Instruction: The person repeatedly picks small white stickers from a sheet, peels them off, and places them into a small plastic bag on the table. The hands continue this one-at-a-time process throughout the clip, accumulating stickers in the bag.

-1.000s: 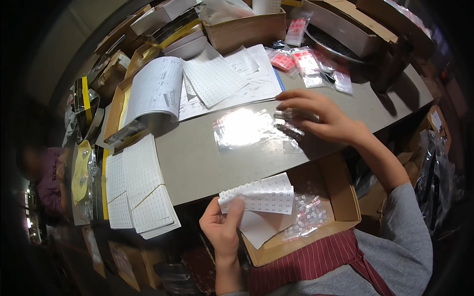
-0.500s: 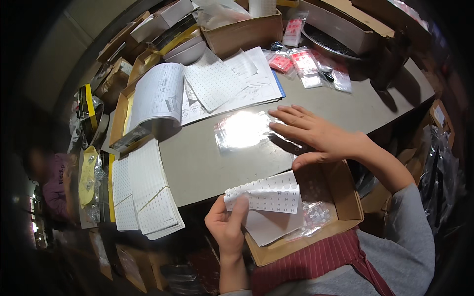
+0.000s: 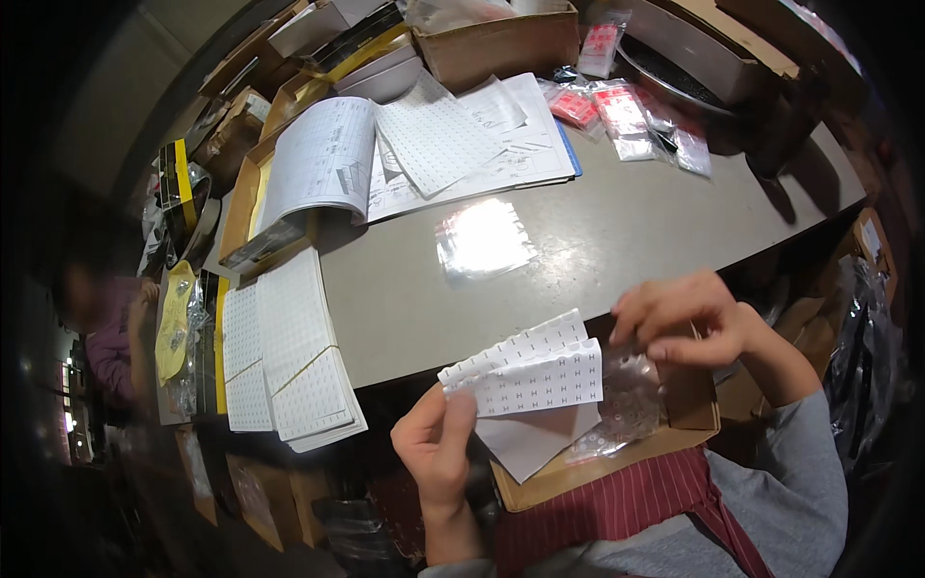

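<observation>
My left hand (image 3: 436,453) pinches a folded white sheet of small round stickers (image 3: 540,380) between thumb and fingers, its plain backing hanging below. The sheet is held over the left part of a shallow cardboard box (image 3: 689,409) at my lap. Clear plastic bags with small parts (image 3: 626,400) lie in that box. Above its far right side hovers my right hand (image 3: 684,318), slightly blurred, fingers bent and thumb apart, with nothing visible in its grip. On the table beyond, a shiny stack of clear bags (image 3: 484,239) reflects the light.
Banded sticker sheets (image 3: 299,356) lie at the table's left edge. Behind are an open booklet (image 3: 318,159), loose printed sheets (image 3: 443,140) and red-and-white packets (image 3: 621,120). Boxes (image 3: 496,43) and a round tray of dark bits (image 3: 674,72) line the back. Another person (image 3: 111,328) is at far left.
My right hand has drawn back from beside the shiny bags to above the box, its fingers bending. My left hand keeps the sticker sheet. The whole view has shifted slightly.
</observation>
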Motion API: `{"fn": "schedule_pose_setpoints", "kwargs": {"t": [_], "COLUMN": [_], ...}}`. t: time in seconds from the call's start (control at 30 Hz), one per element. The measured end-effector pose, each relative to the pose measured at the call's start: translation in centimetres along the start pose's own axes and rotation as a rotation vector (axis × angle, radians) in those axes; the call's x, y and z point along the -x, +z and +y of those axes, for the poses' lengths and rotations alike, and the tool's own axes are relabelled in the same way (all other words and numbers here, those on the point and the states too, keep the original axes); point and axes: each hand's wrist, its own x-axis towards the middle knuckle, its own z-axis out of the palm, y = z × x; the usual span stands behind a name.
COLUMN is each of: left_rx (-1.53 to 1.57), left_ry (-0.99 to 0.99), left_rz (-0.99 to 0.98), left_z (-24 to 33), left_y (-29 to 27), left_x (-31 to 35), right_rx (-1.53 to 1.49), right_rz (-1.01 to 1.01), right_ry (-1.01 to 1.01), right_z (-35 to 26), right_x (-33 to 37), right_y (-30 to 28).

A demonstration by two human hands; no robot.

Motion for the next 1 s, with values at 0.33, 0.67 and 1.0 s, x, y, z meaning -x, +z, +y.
{"fn": "schedule_pose_setpoints", "kwargs": {"t": [0.33, 0.67, 1.0], "left_rx": [-0.353, -0.187, -0.087], "left_ry": [0.252, 0.034, -0.048], "left_rz": [-0.171, -0.162, -0.103], "left_z": [-0.8, -1.7, -2.4], "left_y": [2.3, 2.7, 2.1], "left_x": [-1.6, -2.0, -3.1], "right_rx": [0.483, 0.751, 0.834], "right_rz": [-0.003, 0.029, 0.061], "right_ry": [-0.043, -0.110, -0.201], "right_z": [-1.6, -1.3, -0.7], "right_x": [-6.7, -7.3, -8.2], "right_y": [1.9, 5.2, 5.8]}}
